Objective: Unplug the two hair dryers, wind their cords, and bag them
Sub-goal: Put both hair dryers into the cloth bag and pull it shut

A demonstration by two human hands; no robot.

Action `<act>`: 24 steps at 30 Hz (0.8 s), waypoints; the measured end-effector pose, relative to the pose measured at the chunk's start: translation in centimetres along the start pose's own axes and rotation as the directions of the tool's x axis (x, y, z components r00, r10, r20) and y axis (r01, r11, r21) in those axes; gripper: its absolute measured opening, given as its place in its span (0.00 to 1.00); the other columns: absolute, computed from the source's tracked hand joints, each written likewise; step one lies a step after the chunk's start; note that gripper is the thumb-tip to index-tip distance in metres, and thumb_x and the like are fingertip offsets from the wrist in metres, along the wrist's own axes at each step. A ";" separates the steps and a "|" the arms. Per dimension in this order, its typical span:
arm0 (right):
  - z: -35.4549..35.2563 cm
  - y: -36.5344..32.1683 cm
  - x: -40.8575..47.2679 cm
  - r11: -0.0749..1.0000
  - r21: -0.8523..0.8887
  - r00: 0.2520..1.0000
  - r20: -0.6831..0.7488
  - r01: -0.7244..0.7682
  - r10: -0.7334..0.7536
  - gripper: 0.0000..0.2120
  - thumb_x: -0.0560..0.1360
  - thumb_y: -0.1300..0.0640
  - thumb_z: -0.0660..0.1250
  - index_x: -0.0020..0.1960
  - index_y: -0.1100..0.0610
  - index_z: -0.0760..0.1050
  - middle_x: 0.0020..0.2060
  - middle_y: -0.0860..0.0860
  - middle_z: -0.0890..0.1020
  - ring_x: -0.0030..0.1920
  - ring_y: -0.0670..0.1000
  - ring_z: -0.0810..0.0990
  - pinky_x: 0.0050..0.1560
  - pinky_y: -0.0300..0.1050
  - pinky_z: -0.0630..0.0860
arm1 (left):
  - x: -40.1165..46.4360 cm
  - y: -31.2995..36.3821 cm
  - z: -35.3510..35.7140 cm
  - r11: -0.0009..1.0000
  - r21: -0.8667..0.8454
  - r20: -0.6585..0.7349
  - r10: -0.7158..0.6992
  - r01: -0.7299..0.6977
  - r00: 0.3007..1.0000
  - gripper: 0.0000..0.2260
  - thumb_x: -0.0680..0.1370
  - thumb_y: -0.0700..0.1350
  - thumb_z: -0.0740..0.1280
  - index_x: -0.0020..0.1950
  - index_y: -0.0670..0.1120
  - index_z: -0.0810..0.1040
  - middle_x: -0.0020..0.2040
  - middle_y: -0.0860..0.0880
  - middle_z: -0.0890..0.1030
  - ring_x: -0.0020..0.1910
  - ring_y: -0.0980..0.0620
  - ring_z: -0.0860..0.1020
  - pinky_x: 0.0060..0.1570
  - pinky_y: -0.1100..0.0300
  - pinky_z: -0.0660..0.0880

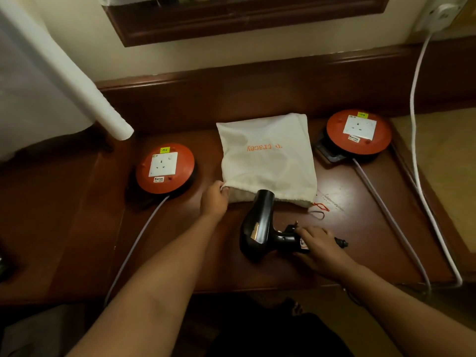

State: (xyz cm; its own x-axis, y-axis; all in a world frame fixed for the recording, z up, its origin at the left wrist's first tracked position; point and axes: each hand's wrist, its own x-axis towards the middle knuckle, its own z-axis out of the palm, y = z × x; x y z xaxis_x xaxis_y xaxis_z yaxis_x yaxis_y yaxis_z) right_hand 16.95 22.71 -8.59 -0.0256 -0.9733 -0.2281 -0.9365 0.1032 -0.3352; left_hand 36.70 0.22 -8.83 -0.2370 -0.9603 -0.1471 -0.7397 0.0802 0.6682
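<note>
From the head view I see the black hair dryer (258,225) lying mid-bench, barrel pointing away into the white cloth bag (268,155), handle toward the right edge. My left hand (215,199) pinches the bag's mouth; my right hand (319,244) grips the handle. Round orange socket reels (164,167) (359,131) flank the bag.

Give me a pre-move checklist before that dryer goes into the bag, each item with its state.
1. Bag mouth held open: ok, left hand pinches its edge.
2. Dryer gripped: ok, right hand on handle.
3. Nozzle aimed at the mouth: ok.
4. Both sockets free of plugs: ok.
5. Cord wound: cannot tell, hand hides it.
6. Other dryer already inside: cannot tell.
</note>
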 end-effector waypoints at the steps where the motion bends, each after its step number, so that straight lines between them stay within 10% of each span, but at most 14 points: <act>1: 0.0 0.0 0.2 1.000 -0.004 1.000 0.005 0.016 -0.015 0.27 0.76 0.45 0.63 0.72 0.52 0.62 0.67 0.51 0.70 0.66 0.53 0.68 0.67 0.50 0.59 | 0.0 0.3 -0.1 0.999 -0.043 -0.005 -0.008 0.008 1.000 0.08 0.79 0.40 0.61 0.51 0.39 0.78 0.47 0.40 0.80 0.47 0.41 0.77 0.41 0.54 0.69; 24: -2.8 -3.0 8.2 0.997 0.031 0.998 0.000 -0.070 0.070 0.25 0.76 0.45 0.64 0.69 0.51 0.64 0.64 0.51 0.71 0.64 0.53 0.68 0.66 0.49 0.58 | 1.5 1.9 -2.8 0.923 -0.088 -0.072 0.368 -0.373 0.927 0.12 0.82 0.47 0.61 0.46 0.42 0.79 0.41 0.49 0.75 0.39 0.51 0.73 0.35 0.62 0.62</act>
State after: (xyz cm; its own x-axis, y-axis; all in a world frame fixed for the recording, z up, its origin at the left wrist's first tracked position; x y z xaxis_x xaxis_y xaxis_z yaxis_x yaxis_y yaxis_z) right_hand 18.55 13.81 -6.89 -0.0911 -0.9638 -0.2506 -0.9211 0.1772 -0.3467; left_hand 36.74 -1.87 -5.76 -0.4467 -0.8799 0.1620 -0.5394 0.4093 0.7359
